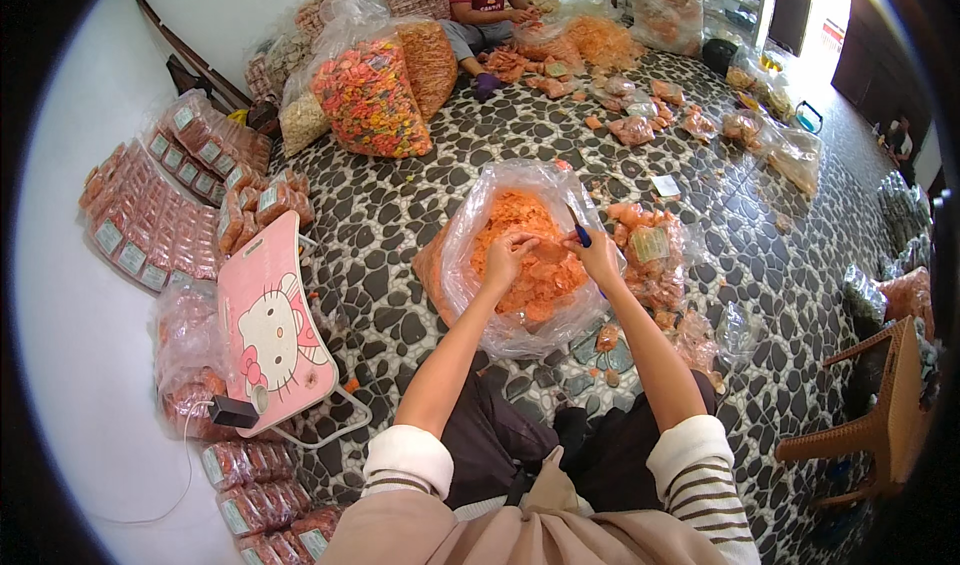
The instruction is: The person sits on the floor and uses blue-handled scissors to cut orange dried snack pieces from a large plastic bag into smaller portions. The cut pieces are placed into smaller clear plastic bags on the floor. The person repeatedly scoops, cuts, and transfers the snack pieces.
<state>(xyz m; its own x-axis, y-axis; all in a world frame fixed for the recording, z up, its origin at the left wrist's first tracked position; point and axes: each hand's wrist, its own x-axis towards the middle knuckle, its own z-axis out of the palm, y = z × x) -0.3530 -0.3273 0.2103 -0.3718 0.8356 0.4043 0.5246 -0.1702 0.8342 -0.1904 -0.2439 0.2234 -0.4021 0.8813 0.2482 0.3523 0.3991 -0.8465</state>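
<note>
A large clear plastic bag stands open on the floor between my legs, filled with thin orange chips. Above the chips, my left hand pinches one end of a thin, translucent orange piece. The other end is at the fingertips of my right hand. Whether this piece is a chip or a small packet, I cannot tell. A cutting tool with a blue handle, seemingly scissors, is also held in my right hand, its dark blade pointing away from me.
Orange packets lie right of the bag. A pink folding table stands tilted at left, beside stacked packs. Big filled sacks and a seated person are at the back. A brown plastic chair is at right.
</note>
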